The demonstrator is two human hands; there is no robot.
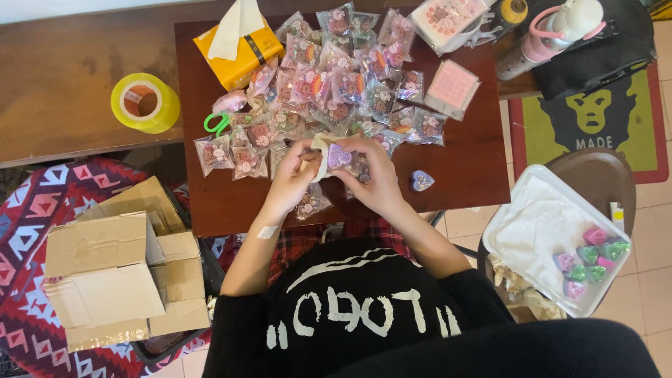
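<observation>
Purple and heart-shaped, a small charm (340,156) sits pinched between the fingertips of the right hand (371,178), pressed against a clear bag (320,155) that the left hand (295,180) grips by its edge; the fingers of both hands are closed narrow around these two things, just above the near edge of the table (469,168). Beyond the fingertips lies a wide heap of filled bags (336,84), each already holding small trinkets, so much of the packing looks done. One more heart (421,180) lies loose just to the right of the right hand, and well off to the right a white tray (532,231) holds a cluster of hearts (589,260), pink, green and purple, seemingly not yet bagged. To the left of the left hand's fingers lie green scissors (217,124), and farther off a yellow tape roll (145,103) and an open carton (115,276).
</observation>
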